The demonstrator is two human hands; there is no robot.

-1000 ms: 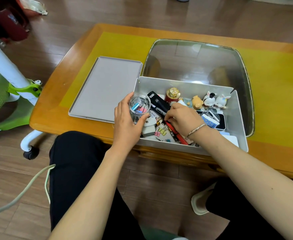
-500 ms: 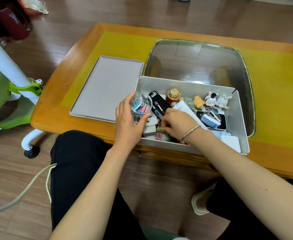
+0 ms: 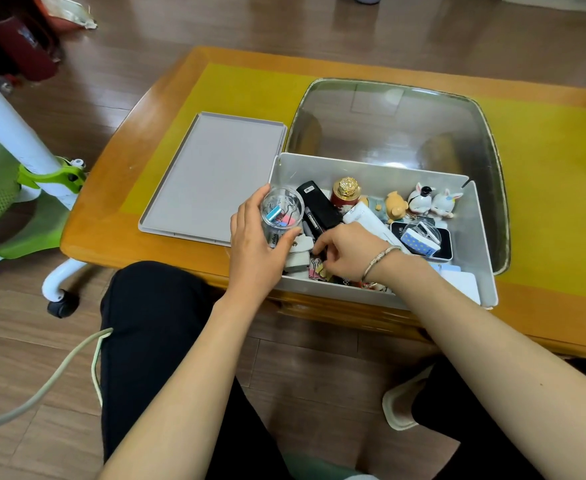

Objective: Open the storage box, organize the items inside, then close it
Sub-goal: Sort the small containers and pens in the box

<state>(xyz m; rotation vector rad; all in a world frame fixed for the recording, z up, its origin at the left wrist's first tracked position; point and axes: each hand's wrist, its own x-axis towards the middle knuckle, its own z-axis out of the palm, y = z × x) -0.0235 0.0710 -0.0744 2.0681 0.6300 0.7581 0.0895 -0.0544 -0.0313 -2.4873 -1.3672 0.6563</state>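
Observation:
The grey storage box (image 3: 482, 237) stands open at the table's near edge, full of small items. Its flat lid (image 3: 212, 174) lies upside down to the left. My left hand (image 3: 255, 251) grips a clear round jar (image 3: 282, 211) with coloured binder clips inside, at the box's left end. My right hand (image 3: 348, 252) reaches down into the box's front left part, fingers curled over loose binder clips (image 3: 316, 268); what they pinch is hidden. A black device (image 3: 319, 206), a red bottle with gold cap (image 3: 345, 195) and three small figurines (image 3: 423, 202) sit along the back.
A dark glass inset (image 3: 395, 126) fills the wooden table (image 3: 118, 216) behind the box. A phone (image 3: 440, 242) with a clear case of clips on it lies at the box's right. A green and white chair (image 3: 25, 174) stands left; a cable (image 3: 59, 375) hangs near my knee.
My right hand has slid left and nearer within the box, from the red pen area to the loose clips beside the jar. The left hand keeps holding the jar in place.

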